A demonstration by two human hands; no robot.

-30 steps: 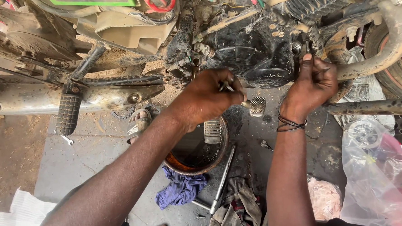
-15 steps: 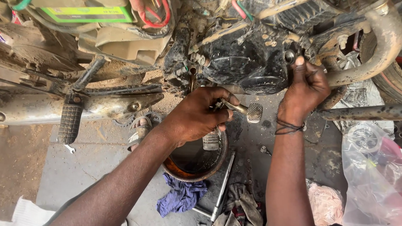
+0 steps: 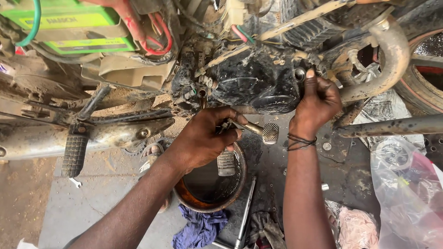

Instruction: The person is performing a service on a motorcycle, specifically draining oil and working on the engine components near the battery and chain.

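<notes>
**Under the motorcycle engine: two hands at the oily crankcase**

Beneath the motorcycle, the left hand [image 3: 203, 141] curls into a loose fist, its fingers [image 3: 230, 121] pressed together around a slim metal tool [image 3: 245, 126] held just below the black, oil-smeared engine case [image 3: 255, 83]. The tool's far end lies close to the ribbed foot pedal [image 3: 270, 133]; whether they touch cannot be told. The right hand [image 3: 318, 101] reaches up at the right side of the same case, fingers bent and closed against a small round opening [image 3: 299, 73] near the top edge; what they pinch, if anything, is hidden. Dark bands [image 3: 300, 141] circle that wrist.

Directly below the left hand, a round, rusty drain pan [image 3: 209, 201] holding dark oil sits on the concrete floor [image 3: 93, 203]. A blue rag [image 3: 199, 230] lies touching the pan's near rim, and a long metal wrench [image 3: 244, 217] rests just beside it. A green battery [image 3: 61, 20] with red wiring sits upper left, a footpeg [image 3: 74, 155] hangs lower left, and a curved exhaust pipe [image 3: 391, 57] bends at the right, above a clear plastic bag [image 3: 410, 197].
</notes>
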